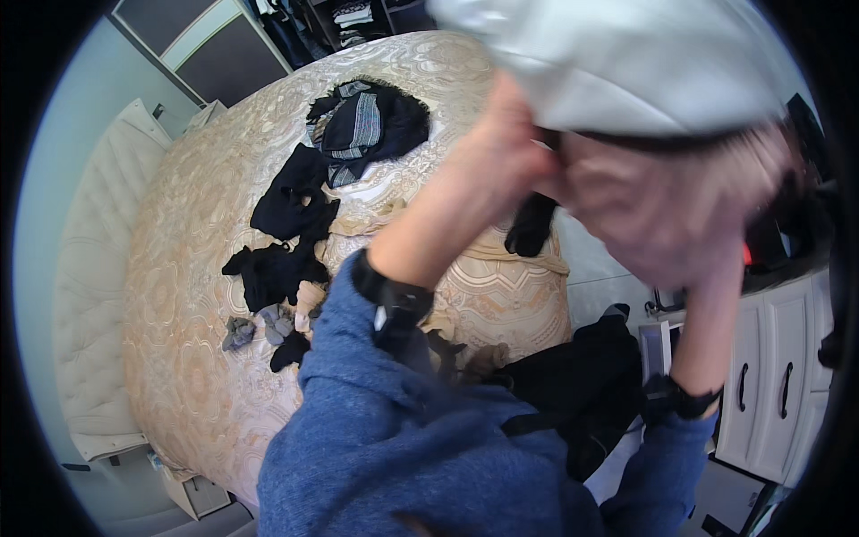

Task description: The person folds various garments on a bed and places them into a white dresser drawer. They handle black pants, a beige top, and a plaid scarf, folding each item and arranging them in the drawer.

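Observation:
Both my hands are raised at the upper right, blurred, at the dark lower edge of a large pale silvery thing (637,64), whose kind I cannot tell. My left hand (523,134) grips that edge at its left corner. My right hand (678,194) is spread beneath it, with its fingers partly hidden. Below my left hand a small black garment (531,225) lies near the edge of the bed (194,282). Further left on the patterned bedspread are a black fringed scarf with grey bands (369,124), black garments (292,194) and several small rumpled grey and black pieces (278,325).
A tufted headboard (94,302) stands at the left, with a nightstand (198,493) near its lower end. A white cabinet with black handles (765,376) is at the right. An open wardrobe with shelved clothes (352,23) stands beyond the bed. Tiled floor (597,295) shows between bed and cabinet.

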Demonstrator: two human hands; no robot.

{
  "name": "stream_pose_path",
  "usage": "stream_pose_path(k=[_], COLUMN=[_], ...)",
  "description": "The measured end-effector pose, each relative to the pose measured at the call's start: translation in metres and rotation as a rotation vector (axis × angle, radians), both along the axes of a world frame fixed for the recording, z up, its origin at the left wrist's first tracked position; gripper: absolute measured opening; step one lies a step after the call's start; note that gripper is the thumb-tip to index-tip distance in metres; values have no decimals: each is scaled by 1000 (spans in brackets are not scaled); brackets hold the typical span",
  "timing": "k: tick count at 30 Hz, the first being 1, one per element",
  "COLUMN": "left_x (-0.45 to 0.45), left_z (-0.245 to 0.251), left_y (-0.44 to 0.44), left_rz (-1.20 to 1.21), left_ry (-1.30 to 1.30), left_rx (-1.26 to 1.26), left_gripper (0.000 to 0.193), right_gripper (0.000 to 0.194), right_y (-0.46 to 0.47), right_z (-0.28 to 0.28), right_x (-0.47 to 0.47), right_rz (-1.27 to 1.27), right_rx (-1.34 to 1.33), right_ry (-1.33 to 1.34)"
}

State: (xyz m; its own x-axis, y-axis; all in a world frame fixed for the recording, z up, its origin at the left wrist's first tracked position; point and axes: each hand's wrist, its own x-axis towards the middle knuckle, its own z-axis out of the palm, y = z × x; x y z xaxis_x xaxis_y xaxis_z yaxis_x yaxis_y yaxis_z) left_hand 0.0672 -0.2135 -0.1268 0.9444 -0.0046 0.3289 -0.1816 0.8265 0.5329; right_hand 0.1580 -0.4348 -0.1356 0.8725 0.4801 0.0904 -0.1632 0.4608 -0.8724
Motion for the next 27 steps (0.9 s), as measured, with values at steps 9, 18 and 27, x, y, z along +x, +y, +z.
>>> stream_pose_path(k=[9, 18, 27], left_x=[-3, 50, 219], left_z=[-212, -218, -324], left_y=[193, 191, -220], left_rz=[667, 1093, -207], left_ry=[694, 937, -51], left_rx=[1092, 1895, 1744], left_gripper=[49, 50, 38], right_gripper=[32, 19, 60], right_y=[67, -347, -567], right_z=[-135, -375, -445], right_x=[-35, -123, -181], right_rz=[68, -846, -593], right_rx=[-440, -1029, -1745], right_ry=[-8, 360, 586])
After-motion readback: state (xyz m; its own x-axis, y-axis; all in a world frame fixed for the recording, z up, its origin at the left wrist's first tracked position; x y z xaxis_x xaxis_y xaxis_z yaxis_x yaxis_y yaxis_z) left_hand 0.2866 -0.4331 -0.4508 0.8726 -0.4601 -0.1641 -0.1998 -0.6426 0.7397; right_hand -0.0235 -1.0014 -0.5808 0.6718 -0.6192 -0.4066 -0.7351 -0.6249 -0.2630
